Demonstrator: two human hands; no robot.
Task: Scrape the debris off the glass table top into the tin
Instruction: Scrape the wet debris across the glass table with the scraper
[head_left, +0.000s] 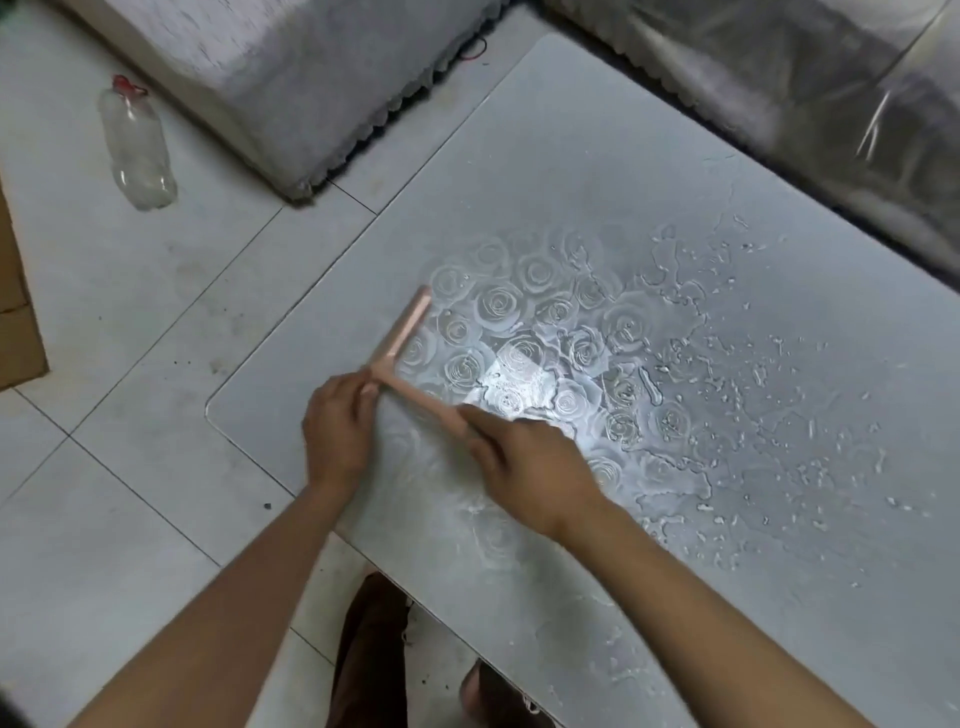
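A pink T-shaped scraper (402, 335) lies across the glass table top (571, 156), near its left edge. My left hand (337, 431) pinches the scraper where blade and handle meet. My right hand (524, 462) grips the handle's near end. White debris and wet streaks (769, 395) are scattered over the middle and right of the glass, around an etched rose pattern (524, 312). No tin is in view.
An empty plastic bottle (136, 145) lies on the tiled floor (130, 322) at the left. Covered sofas (291, 78) border the table at the back left and along the right (831, 104). A cardboard piece (13, 322) sits at the far left.
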